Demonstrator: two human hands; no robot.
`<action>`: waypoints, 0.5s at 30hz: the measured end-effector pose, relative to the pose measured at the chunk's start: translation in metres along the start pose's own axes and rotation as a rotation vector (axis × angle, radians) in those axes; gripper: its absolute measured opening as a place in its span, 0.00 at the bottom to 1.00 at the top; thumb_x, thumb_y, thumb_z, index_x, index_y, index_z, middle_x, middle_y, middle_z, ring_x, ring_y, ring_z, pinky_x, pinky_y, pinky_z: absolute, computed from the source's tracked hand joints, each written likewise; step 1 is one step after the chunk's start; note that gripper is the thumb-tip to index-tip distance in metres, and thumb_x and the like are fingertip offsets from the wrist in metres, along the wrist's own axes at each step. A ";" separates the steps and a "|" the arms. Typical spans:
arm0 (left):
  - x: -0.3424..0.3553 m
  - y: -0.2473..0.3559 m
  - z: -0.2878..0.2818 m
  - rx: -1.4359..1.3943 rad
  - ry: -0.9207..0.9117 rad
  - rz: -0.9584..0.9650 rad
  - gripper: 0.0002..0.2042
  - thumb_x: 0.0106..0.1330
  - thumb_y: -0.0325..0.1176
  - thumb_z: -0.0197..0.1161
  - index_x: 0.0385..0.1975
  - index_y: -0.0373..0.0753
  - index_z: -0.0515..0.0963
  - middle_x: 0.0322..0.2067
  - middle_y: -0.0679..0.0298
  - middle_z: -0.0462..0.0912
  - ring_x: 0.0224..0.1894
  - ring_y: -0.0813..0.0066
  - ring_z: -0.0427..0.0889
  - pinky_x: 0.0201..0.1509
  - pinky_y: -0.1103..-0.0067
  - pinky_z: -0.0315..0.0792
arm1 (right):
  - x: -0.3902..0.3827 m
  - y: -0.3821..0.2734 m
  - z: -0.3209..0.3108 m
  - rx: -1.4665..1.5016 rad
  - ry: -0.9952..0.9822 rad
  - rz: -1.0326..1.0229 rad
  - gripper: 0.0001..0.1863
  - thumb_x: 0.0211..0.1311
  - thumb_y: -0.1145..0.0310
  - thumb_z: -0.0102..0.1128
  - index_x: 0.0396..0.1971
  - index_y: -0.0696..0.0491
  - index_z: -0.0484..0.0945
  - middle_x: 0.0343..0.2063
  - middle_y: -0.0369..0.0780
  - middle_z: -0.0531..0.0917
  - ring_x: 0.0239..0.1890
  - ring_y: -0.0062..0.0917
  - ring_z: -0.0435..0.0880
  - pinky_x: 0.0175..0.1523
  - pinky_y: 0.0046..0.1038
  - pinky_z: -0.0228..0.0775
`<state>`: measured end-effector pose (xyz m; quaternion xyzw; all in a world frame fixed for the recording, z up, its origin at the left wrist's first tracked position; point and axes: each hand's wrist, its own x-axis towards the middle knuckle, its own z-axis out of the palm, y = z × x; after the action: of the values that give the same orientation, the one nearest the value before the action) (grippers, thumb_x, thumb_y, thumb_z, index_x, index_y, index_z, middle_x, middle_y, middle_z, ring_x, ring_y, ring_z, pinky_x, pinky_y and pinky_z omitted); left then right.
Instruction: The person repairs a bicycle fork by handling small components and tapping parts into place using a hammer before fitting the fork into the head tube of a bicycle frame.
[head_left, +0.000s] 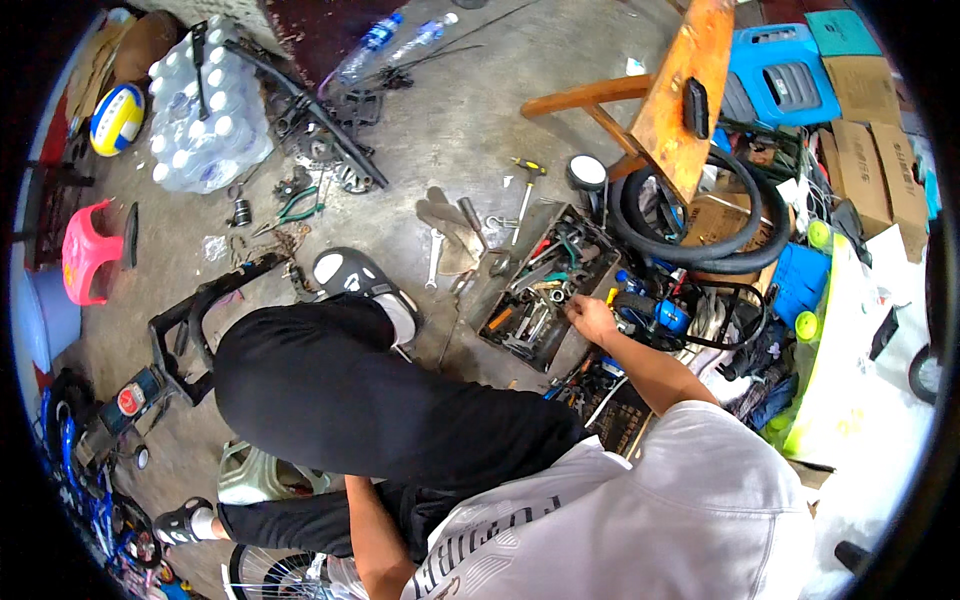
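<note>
My right hand (590, 318) reaches to the right side of an open metal toolbox (568, 352) on the floor. Its fingers are curled in at the box's edge; whatever they pinch is too small to make out. Close to the fingertips lies a ring-shaped metal tool end (557, 296). Wrenches, pliers with teal handles (572, 252) and an orange-handled tool (499, 318) fill the box in a jumble. Of my left arm only the forearm (375, 540) shows; the hand is hidden behind my black-trousered leg.
Left of the toolbox lie a wrench (434, 258), work gloves (455, 235) and a yellow-headed hammer (528, 167). Tyres (735, 245) and a wooden stool (675, 100) crowd the right. A bicycle frame (195, 310), pink stool (88, 250) and bottle pack (210, 120) stand left.
</note>
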<state>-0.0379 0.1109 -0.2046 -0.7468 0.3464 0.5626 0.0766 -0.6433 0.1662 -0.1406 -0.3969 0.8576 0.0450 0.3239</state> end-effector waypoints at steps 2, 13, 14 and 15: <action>0.010 -0.018 -0.003 0.120 0.025 0.075 0.22 0.69 0.39 0.63 0.58 0.32 0.81 0.47 0.46 0.88 0.50 0.43 0.87 0.54 0.61 0.80 | 0.017 -0.031 0.001 -0.080 0.028 0.004 0.16 0.67 0.58 0.61 0.44 0.55 0.85 0.43 0.52 0.88 0.47 0.49 0.87 0.54 0.45 0.78; 0.060 -0.083 0.042 0.216 0.231 0.044 0.19 0.66 0.39 0.64 0.54 0.39 0.84 0.44 0.43 0.88 0.49 0.42 0.86 0.54 0.62 0.80 | 0.229 -0.346 0.025 0.330 0.211 -0.626 0.20 0.69 0.53 0.61 0.48 0.56 0.79 0.40 0.49 0.85 0.43 0.49 0.85 0.49 0.47 0.76; 0.054 -0.062 0.040 0.153 0.236 0.044 0.18 0.67 0.40 0.64 0.53 0.40 0.84 0.43 0.44 0.88 0.49 0.44 0.87 0.54 0.62 0.80 | 0.253 -0.371 0.027 0.218 0.229 -0.514 0.23 0.70 0.50 0.60 0.51 0.55 0.78 0.46 0.51 0.84 0.49 0.51 0.84 0.54 0.48 0.75; 0.030 -0.028 0.028 0.088 0.247 0.028 0.18 0.67 0.41 0.64 0.53 0.40 0.85 0.43 0.45 0.88 0.49 0.46 0.87 0.54 0.63 0.80 | 0.265 -0.397 0.028 0.211 0.264 -0.445 0.26 0.70 0.47 0.58 0.54 0.54 0.77 0.50 0.54 0.83 0.53 0.53 0.83 0.58 0.49 0.74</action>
<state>-0.0390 0.1330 -0.2495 -0.8014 0.3878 0.4517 0.0582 -0.4723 -0.2676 -0.2480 -0.5420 0.7840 -0.1690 0.2508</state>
